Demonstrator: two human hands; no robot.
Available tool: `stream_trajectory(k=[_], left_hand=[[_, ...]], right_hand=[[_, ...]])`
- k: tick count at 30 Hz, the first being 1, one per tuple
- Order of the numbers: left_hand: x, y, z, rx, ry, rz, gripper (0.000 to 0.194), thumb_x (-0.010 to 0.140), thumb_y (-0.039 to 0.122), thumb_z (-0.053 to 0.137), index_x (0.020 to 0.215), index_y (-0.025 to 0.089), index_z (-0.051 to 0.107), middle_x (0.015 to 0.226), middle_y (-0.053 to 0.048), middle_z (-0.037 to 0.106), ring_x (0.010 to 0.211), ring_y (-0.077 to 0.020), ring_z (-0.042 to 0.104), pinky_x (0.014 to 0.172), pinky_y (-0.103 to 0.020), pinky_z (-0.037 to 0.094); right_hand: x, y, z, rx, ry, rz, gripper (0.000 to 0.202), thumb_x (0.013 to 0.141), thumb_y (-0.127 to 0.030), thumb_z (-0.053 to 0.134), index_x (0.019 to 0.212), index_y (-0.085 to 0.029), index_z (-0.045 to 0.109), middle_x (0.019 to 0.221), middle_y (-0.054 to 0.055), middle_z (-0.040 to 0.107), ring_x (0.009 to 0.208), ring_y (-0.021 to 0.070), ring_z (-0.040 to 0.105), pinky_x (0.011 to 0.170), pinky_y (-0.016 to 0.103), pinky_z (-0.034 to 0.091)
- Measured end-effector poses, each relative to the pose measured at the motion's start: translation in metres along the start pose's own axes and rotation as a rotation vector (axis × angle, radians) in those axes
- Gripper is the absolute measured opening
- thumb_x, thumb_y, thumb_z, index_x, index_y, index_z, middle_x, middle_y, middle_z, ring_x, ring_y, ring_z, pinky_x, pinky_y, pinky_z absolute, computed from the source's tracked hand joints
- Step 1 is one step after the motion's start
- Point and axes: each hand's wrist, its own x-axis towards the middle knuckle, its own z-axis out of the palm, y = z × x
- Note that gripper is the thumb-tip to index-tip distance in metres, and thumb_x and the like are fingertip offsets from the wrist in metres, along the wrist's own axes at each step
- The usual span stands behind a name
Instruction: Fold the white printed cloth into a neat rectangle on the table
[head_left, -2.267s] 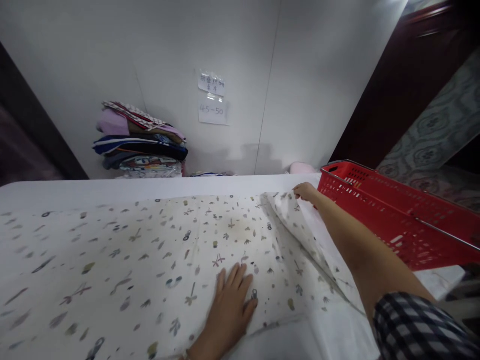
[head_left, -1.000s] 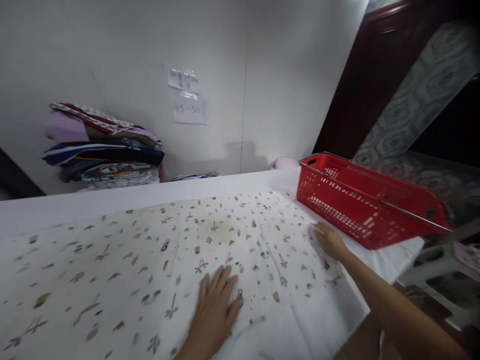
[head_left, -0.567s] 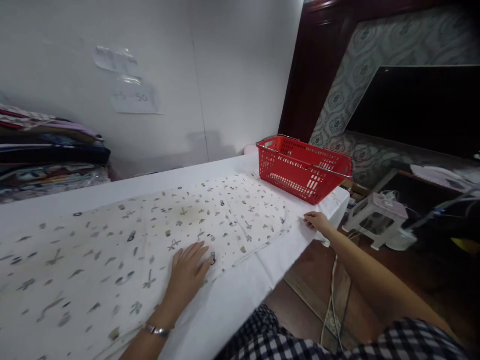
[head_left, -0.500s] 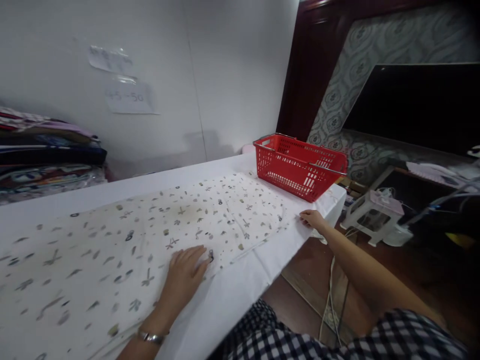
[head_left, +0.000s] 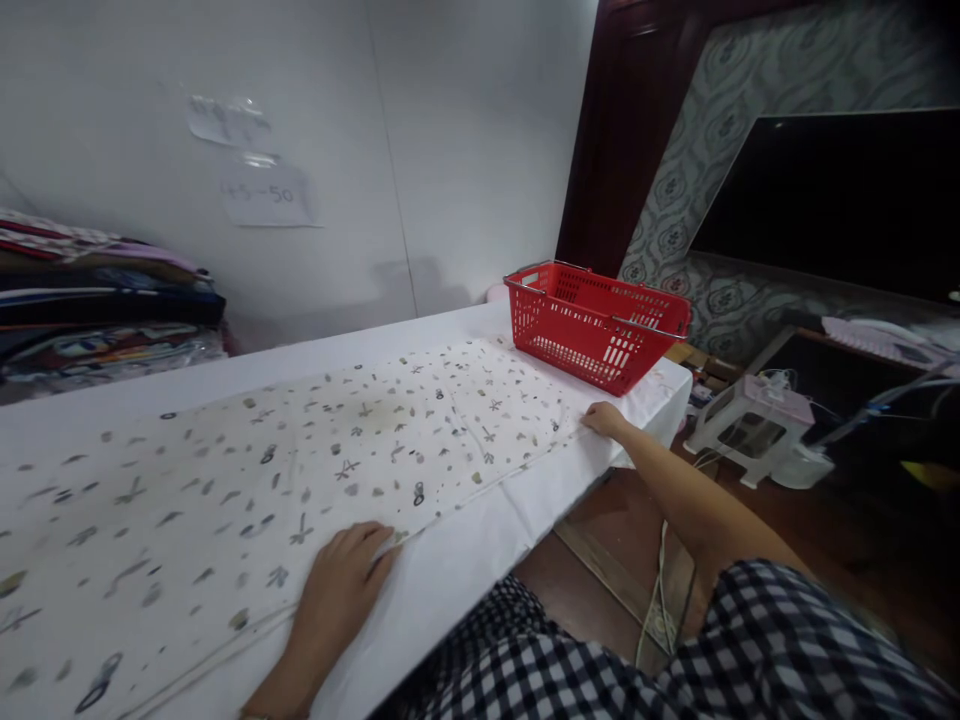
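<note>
A long piece of white printed cloth (head_left: 405,430) with small grey, black and olive motifs is spread on the white-covered table (head_left: 517,530). My left hand (head_left: 341,585) lies on its near edge, palm down and fingers stretched out, with the thumb a little apart. At the cloth's near right corner, my right hand (head_left: 606,420) has its fingers closed on the edge; the fingertips are partly hidden. Faint creases cross the cloth, and its near edge runs fairly straight between my two hands.
A red plastic basket (head_left: 592,330) with metal handles stands at the table's far right end. Folded fabrics (head_left: 105,300) are stacked at the left by the wall. A white stool (head_left: 754,425) and loose cables are on the floor at the right.
My left hand has slid toward me and slightly left, onto the cloth's near edge. My right hand has moved a little left and up to the corner. The near edge looks straighter.
</note>
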Motion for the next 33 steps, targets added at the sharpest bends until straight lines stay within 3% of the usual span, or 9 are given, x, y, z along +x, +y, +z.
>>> stream_trajectory(k=[4, 8, 14, 18, 21, 28, 33], left_hand=[[0.006, 0.005, -0.005, -0.023, -0.026, -0.01, 0.034, 0.088, 0.045, 0.043, 0.091, 0.024, 0.071, 0.097, -0.005, 0.069, 0.09, -0.0238, 0.061, 0.082, -0.04, 0.05], [0.01, 0.008, -0.008, -0.07, -0.045, -0.014, 0.035, 0.088, 0.043, 0.042, 0.088, 0.023, 0.071, 0.093, -0.005, 0.068, 0.088, -0.0221, 0.061, 0.081, -0.036, 0.049], [0.008, 0.005, -0.008, -0.085, -0.051, -0.061, 0.038, 0.09, 0.044, 0.039, 0.086, 0.022, 0.069, 0.095, -0.005, 0.069, 0.089, -0.022, 0.061, 0.081, -0.037, 0.048], [0.006, 0.004, -0.009, -0.061, -0.053, -0.028, 0.035, 0.087, 0.046, 0.044, 0.091, 0.022, 0.07, 0.098, -0.005, 0.069, 0.092, -0.0233, 0.06, 0.084, -0.038, 0.048], [0.008, 0.007, -0.012, -0.075, -0.08, -0.027, 0.036, 0.089, 0.044, 0.041, 0.085, 0.022, 0.069, 0.091, -0.004, 0.068, 0.086, -0.0216, 0.06, 0.079, -0.036, 0.048], [0.007, 0.002, -0.019, -0.079, 0.041, -0.008, 0.038, 0.091, 0.045, 0.038, 0.083, 0.021, 0.066, 0.088, -0.004, 0.067, 0.083, -0.0207, 0.06, 0.077, -0.035, 0.047], [0.003, 0.002, -0.013, -0.041, -0.033, 0.001, 0.038, 0.091, 0.045, 0.039, 0.083, 0.021, 0.068, 0.086, -0.005, 0.067, 0.081, -0.0206, 0.059, 0.076, -0.035, 0.047]], right_hand=[[-0.003, 0.003, -0.014, 0.097, 0.04, 0.038, 0.023, 0.083, -0.022, 0.055, 0.096, -0.012, 0.07, 0.093, 0.009, 0.072, 0.083, 0.017, 0.065, 0.065, 0.021, 0.043], [-0.005, 0.009, -0.025, 0.167, 0.055, 0.071, 0.015, 0.078, -0.02, 0.061, 0.088, -0.012, 0.069, 0.095, 0.011, 0.07, 0.085, 0.0185, 0.063, 0.065, 0.022, 0.043], [-0.008, 0.007, -0.014, 0.329, -0.087, 0.104, 0.027, 0.09, -0.031, 0.05, 0.074, -0.014, 0.064, 0.066, 0.004, 0.065, 0.05, 0.0089, 0.052, 0.048, 0.02, 0.039], [-0.014, 0.008, -0.001, 0.307, -0.189, 0.142, 0.036, 0.082, -0.027, 0.061, 0.049, -0.015, 0.053, 0.044, 0.0, 0.051, 0.038, 0.0088, 0.042, 0.043, 0.023, 0.034], [-0.016, 0.011, 0.002, 0.246, -0.212, 0.137, 0.041, 0.082, -0.023, 0.059, 0.043, -0.016, 0.05, 0.038, 0.0, 0.045, 0.038, 0.0104, 0.043, 0.045, 0.024, 0.035], [-0.017, 0.013, 0.002, 0.123, -0.173, 0.057, 0.032, 0.085, -0.026, 0.055, 0.058, -0.014, 0.066, 0.048, 0.006, 0.058, 0.054, 0.0165, 0.058, 0.055, 0.025, 0.04], [-0.017, 0.012, 0.003, 0.071, -0.153, 0.038, 0.026, 0.086, -0.028, 0.055, 0.071, -0.013, 0.07, 0.053, 0.005, 0.062, 0.052, 0.0141, 0.058, 0.054, 0.022, 0.041]])
